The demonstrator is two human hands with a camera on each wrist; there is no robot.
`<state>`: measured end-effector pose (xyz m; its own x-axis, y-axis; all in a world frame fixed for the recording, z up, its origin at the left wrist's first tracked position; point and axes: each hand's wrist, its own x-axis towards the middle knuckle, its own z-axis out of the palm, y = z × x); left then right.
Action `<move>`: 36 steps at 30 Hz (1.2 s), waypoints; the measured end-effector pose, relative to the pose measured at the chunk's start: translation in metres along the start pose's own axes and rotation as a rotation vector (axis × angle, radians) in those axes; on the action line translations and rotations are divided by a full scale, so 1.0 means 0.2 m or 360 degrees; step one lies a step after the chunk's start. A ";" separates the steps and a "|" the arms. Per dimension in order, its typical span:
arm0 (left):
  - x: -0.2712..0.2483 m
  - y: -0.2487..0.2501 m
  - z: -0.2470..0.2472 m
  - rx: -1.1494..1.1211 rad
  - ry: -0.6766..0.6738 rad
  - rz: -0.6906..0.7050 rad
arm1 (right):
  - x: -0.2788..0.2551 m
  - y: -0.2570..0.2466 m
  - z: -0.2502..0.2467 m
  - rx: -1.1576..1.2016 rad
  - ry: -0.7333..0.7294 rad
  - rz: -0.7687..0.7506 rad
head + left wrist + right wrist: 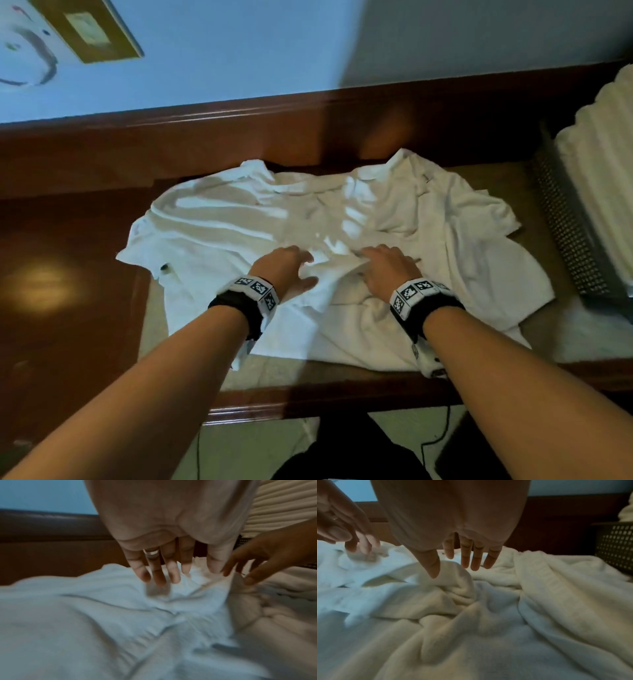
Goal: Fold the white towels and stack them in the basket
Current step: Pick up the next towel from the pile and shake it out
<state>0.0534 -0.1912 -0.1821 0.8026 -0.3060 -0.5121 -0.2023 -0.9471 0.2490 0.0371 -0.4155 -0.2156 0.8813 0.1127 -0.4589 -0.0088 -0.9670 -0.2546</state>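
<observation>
Rumpled white towels [239, 222] lie spread and overlapping on the tabletop, bunched into a ridge [457, 582] in the middle. Both hands hover side by side over that ridge. My left hand [291, 267] [187, 574] points its straight fingers [159, 577] down at the cloth, a ring on one of them. My right hand [383, 263] [453, 570] is also spread, with its thumb at the ridge. Neither hand grips the cloth. At the right stands a dark perforated basket [565, 222] [614, 547] with folded white towels [606, 137] stacked in it.
The towels lie on a beige inlay [496, 178] of a red-brown wooden table [68, 240], with a raised wooden ledge [239, 130] along the wall behind. A small dark mark [164, 267] shows on the left towel. The front edge [308, 401] is close to my body.
</observation>
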 end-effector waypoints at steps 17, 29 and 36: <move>-0.19 0.02 -0.74 -0.0340 0.0774 0.0228 | -0.03 -0.28 -0.70 0.0363 0.0530 -0.0240; -1.28 -0.61 -1.37 -0.0261 0.1491 0.0254 | -0.52 -1.11 -1.26 0.0209 0.0968 -0.0486; -1.94 -1.13 -1.47 -0.0143 0.1756 0.0216 | -0.82 -1.73 -1.20 0.0320 0.1006 -0.0698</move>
<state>-0.0469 0.1702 0.2007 0.8446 -0.1109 0.5237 -0.3206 -0.8882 0.3290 0.0086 -0.1535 0.1516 0.9248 0.2646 0.2733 0.3691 -0.7979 -0.4765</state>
